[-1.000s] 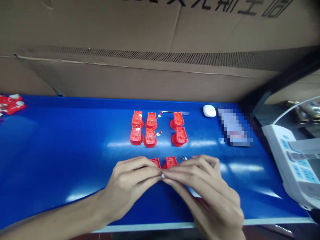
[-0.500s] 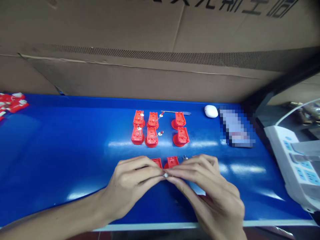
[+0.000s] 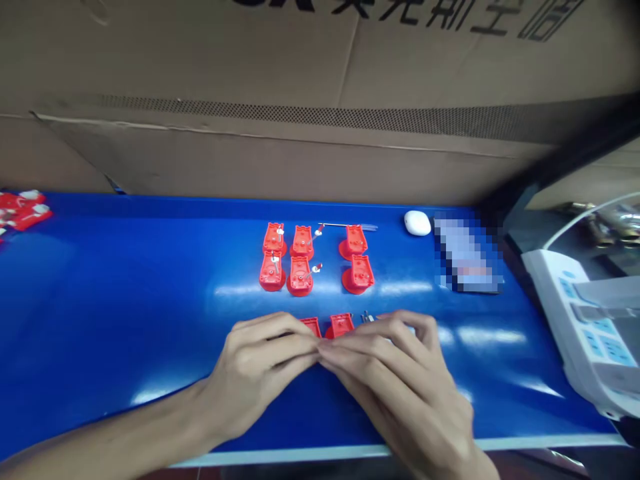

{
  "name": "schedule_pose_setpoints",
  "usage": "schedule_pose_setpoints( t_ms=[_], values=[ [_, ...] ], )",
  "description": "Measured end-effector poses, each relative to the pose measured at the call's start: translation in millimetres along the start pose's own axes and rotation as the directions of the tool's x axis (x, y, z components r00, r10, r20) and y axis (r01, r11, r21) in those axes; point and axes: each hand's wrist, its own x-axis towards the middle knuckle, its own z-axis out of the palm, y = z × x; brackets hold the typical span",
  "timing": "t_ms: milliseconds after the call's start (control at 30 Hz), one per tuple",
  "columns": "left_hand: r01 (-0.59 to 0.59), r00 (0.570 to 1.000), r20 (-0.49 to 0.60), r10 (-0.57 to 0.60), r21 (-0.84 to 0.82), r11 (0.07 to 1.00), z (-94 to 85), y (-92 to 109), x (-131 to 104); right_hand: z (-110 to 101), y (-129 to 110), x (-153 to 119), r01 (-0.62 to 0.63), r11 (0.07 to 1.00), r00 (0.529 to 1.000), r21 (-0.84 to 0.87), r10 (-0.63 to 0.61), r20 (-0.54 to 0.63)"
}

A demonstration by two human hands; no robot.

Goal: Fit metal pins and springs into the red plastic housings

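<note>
My left hand (image 3: 273, 367) and my right hand (image 3: 400, 380) meet at the fingertips above the near part of the blue table. Both are closed in a pinch, and the fingers cover whatever small piece is between them. Just beyond the fingertips stand two red plastic housings, one on the left (image 3: 311, 325) partly hidden by my left hand and one on the right (image 3: 342, 325). A few small grey metal parts (image 3: 367, 317) lie beside them, near my right fingers. Something pale under my right hand is mostly covered.
Farther back stand several red housings (image 3: 301, 275), some with a thin shaft and white piece. Behind them lies a thin screwdriver (image 3: 345, 226). A white earbud case (image 3: 417, 223), a blurred-out phone (image 3: 467, 257) and a white power strip (image 3: 583, 320) are right. Red-and-white parts (image 3: 23, 210) lie far left.
The small round grey end that showed between my fingertips is now covered by my right fingers, which have shifted slightly left. The whole view has moved a little.
</note>
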Motion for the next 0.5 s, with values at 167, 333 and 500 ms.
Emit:
schedule_pose_setpoints(
  t_ms=[167, 333, 500],
  values=[
    [0.052, 0.998, -0.023, -0.051, 0.049, 0.997, 1.5, 4.3, -0.7, 0.6, -2.8, 5.5, -0.041, 0.996, 0.998, 0.078, 0.044, -0.035],
    [0.145, 0.989, -0.023, -0.144, 0.106, 0.984, 0.7, 4.5, -1.8, 0.8, -6.7, 8.2, -0.09, 0.985, 0.991, 0.15, 0.103, -0.084],
    [0.228, 0.966, 0.09, -0.242, 0.14, 0.963, 0.9, -1.1, -3.6, -10.6, 5.9, 0.0, -0.171, 0.962, 0.981, 0.213, 0.185, -0.05]
  ],
)
